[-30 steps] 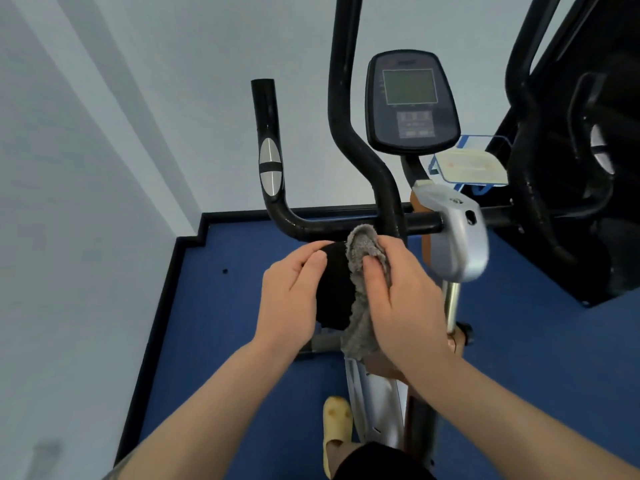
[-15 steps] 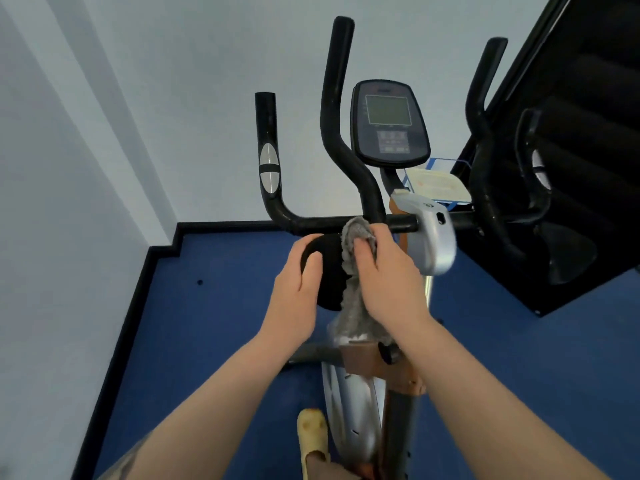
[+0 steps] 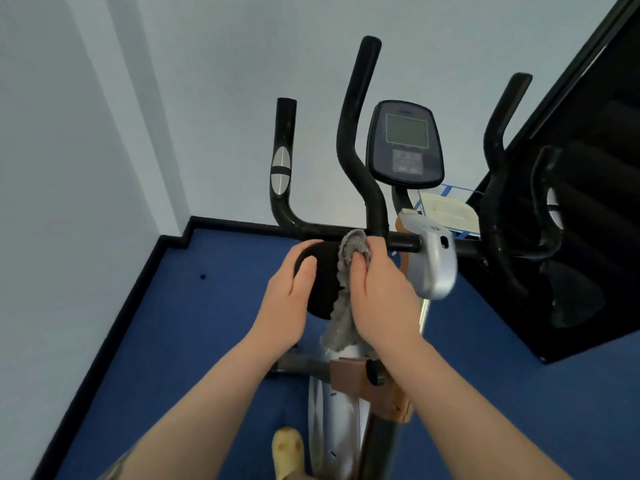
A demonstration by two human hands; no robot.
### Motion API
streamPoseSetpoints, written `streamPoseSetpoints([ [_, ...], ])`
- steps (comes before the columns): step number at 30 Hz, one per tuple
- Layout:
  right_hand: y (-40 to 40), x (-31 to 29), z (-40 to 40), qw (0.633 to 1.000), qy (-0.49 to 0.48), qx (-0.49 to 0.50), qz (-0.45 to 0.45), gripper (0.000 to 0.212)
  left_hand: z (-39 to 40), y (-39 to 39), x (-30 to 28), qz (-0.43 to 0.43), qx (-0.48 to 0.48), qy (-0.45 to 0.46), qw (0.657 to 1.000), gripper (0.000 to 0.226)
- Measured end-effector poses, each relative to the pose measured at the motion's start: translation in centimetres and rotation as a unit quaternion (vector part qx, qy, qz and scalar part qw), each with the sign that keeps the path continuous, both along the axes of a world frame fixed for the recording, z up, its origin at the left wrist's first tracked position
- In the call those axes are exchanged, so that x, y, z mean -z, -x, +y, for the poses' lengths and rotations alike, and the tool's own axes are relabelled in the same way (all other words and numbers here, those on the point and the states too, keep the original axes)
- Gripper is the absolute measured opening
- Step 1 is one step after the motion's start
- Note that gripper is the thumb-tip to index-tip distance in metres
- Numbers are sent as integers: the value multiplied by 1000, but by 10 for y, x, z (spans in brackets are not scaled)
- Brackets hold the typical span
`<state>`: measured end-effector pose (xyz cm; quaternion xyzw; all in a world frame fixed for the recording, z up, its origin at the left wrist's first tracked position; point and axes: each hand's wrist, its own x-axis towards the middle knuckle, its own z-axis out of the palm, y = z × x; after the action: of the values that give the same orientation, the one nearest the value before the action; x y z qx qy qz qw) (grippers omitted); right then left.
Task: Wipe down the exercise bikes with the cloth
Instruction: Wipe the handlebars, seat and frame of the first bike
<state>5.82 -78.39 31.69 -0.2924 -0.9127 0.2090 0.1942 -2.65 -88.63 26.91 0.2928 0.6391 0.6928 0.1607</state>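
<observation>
Cloth [image 3: 343, 317]: grey, fuzzy, crumpled, bunched in right hand [image 3: 381, 292].

Blue carpeted floor [image 3: 194, 341] edged by a black skirting board [image 3: 117, 320] — pale walls [image 3: 69, 133] meet in the corner at left. A large black machine [image 3: 588, 237] stands at right; a yellow slipper [image 3: 287, 448] rests at bottom, and a blue-edged pale sheet [image 3: 446, 211] lies beside the black machine.
</observation>
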Motion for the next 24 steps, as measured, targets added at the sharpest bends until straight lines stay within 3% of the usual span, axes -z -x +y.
streamPoseSetpoints([
  [8, 12, -17, 10, 994, -16, -15, -108, 32, -1, -5, -1, -1, -10, -4, 1000, 39],
  [17, 28, -23, 19, 987, -72, -25, -139, 41, -1, -10, -2, -4, -42, 14, 999, 29],
  [19, 24, -21, 16, 992, -71, -2, -103, 39, -1, -12, -4, -7, -52, 22, 998, 28],
  [22, -8, -3, -6, 999, 33, -4, 34, 29, -2, -11, -5, -12, -52, 27, 998, 25],
  [24, -19, 3, -12, 996, 64, -12, 69, 27, -2, -10, -6, -9, -55, 31, 998, 24],
])
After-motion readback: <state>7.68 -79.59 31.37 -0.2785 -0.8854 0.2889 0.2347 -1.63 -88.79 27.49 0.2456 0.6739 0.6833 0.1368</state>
